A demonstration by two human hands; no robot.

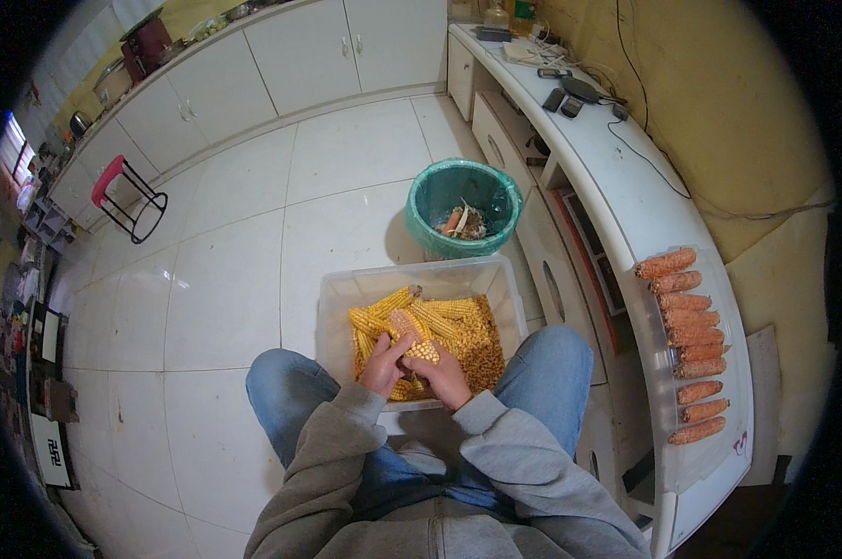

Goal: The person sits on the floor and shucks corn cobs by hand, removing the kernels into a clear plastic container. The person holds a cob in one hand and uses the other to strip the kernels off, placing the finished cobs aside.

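Both my hands grip one partly shelled ear of dried corn (414, 334) above a clear plastic bin (421, 271). My left hand (385, 367) has its thumb and fingers on the ear's left side. My right hand (440, 374) is around its lower right end. Whole yellow corn ears (393, 302) lie in the left and back of the bin, and loose kernels (482, 349) fill its right side. Part of the bin's contents is hidden beneath my hands.
Behind the bin stands a green-lined trash bin (463, 178) with scraps in it. Bare orange corncobs (693, 319) are lined up on the white desk (623, 182) at right. A red-topped stool (110, 180) stands far left, near white cabinets (299, 56).
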